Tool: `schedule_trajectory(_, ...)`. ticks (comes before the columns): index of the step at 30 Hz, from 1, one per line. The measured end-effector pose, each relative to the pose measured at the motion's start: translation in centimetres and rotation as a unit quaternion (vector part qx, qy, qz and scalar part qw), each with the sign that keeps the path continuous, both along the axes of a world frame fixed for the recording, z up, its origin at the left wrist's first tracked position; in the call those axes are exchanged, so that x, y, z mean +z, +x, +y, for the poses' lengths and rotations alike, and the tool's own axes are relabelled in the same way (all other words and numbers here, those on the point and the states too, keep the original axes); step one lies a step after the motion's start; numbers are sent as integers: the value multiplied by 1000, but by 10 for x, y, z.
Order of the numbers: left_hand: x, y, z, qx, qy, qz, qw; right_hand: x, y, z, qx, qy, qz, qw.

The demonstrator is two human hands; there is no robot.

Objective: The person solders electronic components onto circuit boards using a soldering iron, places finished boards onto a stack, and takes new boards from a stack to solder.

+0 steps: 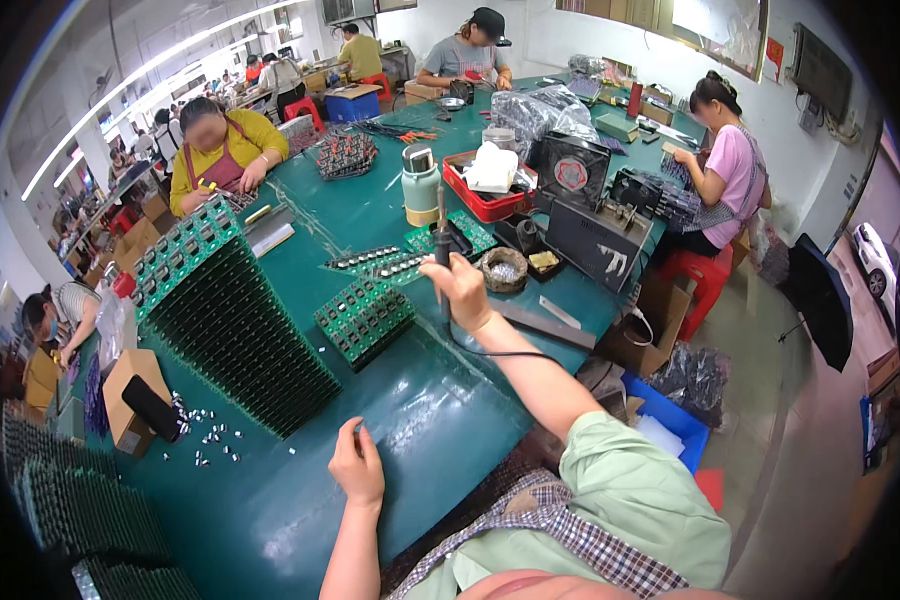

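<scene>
My right hand (460, 290) is closed around a soldering iron (443, 240) held upright, its cord trailing along my forearm. Just left of it stands a low stack of green circuit boards (365, 320) with dark parts on top. Behind that are another green board (480, 236) and rows of small silver components (390, 268). My left hand (357, 465) is over the table's near part, fingers curled in; anything inside them is hidden. To its left rises a tall stack of circuit boards (240, 320). Loose small silver cylinders (208, 437) lie scattered at the stack's foot.
A round container (503, 270), sponge dish (544, 261) and metal bar (540, 323) lie right. Behind are a grey box (598, 243), black fan (573, 168), red tray (485, 207) and pale green bottle (420, 188). A cardboard box (135, 415) stands left. Several people work around the table.
</scene>
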State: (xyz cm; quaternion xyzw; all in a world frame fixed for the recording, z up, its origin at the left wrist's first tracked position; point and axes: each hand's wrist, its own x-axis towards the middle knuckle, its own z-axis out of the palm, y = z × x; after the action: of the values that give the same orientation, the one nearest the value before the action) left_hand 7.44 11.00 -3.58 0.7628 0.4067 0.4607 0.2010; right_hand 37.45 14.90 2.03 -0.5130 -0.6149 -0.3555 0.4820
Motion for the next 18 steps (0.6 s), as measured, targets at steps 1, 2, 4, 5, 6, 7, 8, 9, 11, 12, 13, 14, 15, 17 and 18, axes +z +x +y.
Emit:
schedule_trajectory(1,0,3,1,-7,-5,-1,1000,5,2,-10,13,3,18,1000)
schedule_trajectory(2,-1,1,1,-4,-7,2,1000,11,-4,-18,37,3,34,999)
schedule_trajectory(4,1,-1,7,17,13,-15,1000,14,-12,-40,43,28,54,997)
schedule_trajectory(5,6,-4,6,18,31,-48,998,13,-23,-54,69,22,82,994)
schedule_trajectory(6,17,-11,5,31,-14,-29,999,14,-33,-70,94,16,111,989)
schedule_trajectory(7,35,-15,-8,23,-64,-49,996,10,-41,-90,102,-15,137,985)
schedule_trajectory(8,51,-18,-16,19,-109,-72,991,4,-46,-101,117,-27,138,983)
schedule_trajectory(9,56,-26,-25,19,-104,-65,992,-2,-57,-115,129,-48,152,979)
schedule_trajectory(11,56,-37,-48,12,-77,-63,995,-18,-78,-138,165,-78,184,966)
schedule_trajectory(12,55,-42,-60,14,-76,-65,995,-29,-88,-147,189,-90,207,956)
schedule_trajectory(13,53,-47,-71,16,-54,-54,997,-33,-103,-157,200,-103,228,947)
schedule_trajectory(14,50,-52,-80,16,-31,-45,998,-34,-117,-163,209,-116,247,939)
schedule_trajectory(15,46,-56,-89,26,-35,-48,998,-34,-129,-172,247,-142,291,913)
schedule_trajectory(17,34,-71,-98,46,2,-60,997,-37,-143,-177,293,-143,299,897)
schedule_trajectory(18,31,-74,-100,66,36,-68,995,-39,-147,-179,311,-147,303,889)
